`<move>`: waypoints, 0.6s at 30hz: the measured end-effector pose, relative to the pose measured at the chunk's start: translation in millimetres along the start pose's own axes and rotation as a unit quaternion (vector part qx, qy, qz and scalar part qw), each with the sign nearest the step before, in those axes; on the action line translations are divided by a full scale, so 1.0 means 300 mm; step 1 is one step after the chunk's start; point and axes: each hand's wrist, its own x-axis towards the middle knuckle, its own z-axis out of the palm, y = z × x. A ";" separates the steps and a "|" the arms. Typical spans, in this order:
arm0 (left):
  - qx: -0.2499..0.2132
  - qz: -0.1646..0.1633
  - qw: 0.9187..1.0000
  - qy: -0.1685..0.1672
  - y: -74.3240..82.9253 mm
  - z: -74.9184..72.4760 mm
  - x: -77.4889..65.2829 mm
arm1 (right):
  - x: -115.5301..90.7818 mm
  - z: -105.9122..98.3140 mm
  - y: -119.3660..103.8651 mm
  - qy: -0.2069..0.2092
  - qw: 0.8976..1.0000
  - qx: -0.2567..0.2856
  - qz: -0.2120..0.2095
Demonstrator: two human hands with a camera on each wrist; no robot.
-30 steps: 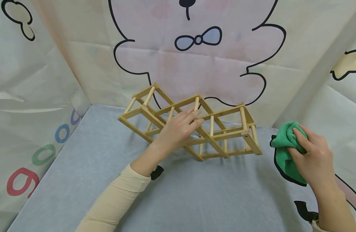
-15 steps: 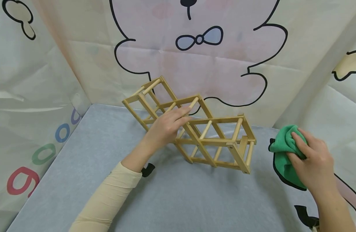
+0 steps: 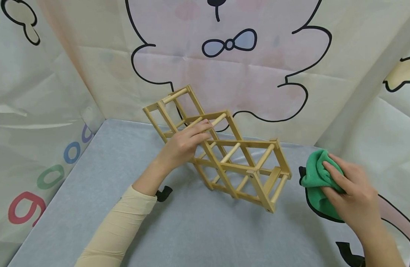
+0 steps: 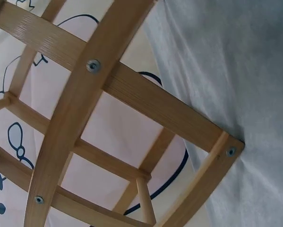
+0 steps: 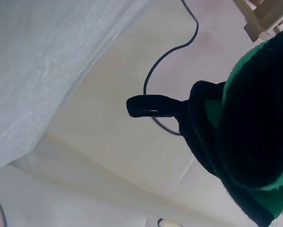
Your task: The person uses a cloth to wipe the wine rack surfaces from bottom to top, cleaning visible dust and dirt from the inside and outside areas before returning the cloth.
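The left hand (image 3: 182, 145) grips the tilted wooden rack (image 3: 221, 155) mid-table near the back wall; the right hand (image 3: 353, 193) clutches a green cloth (image 3: 316, 178) by the table's right edge

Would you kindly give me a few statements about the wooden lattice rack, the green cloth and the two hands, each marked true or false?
1. The left hand grips the light wooden lattice rack. True.
2. The right hand holds a red sponge. False: it holds a bunched green cloth with black trim.
3. The green cloth is pressed against the rack. False: the two are apart, with a gap of grey table cover between them.
4. The rack stands tilted, its left end raised above the table. True.
5. The rack is made of metal wire. False: it is wooden slats and round dowels joined by small screws.
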 end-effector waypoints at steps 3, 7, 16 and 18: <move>-0.011 0.000 1.000 0.003 -0.005 0.000 -0.002 | 0.010 0.014 -0.037 0.017 0.998 0.045 -0.030; -0.018 -0.004 1.000 0.011 -0.011 -0.001 -0.006 | 0.023 0.031 -0.085 0.025 0.994 0.087 -0.054; 0.046 0.018 0.998 0.035 0.006 0.000 -0.012 | 0.019 0.054 -0.149 -0.006 0.986 0.141 -0.088; 0.084 0.034 0.995 0.047 0.013 0.001 -0.014 | 0.015 0.059 -0.156 -0.010 0.985 0.144 -0.094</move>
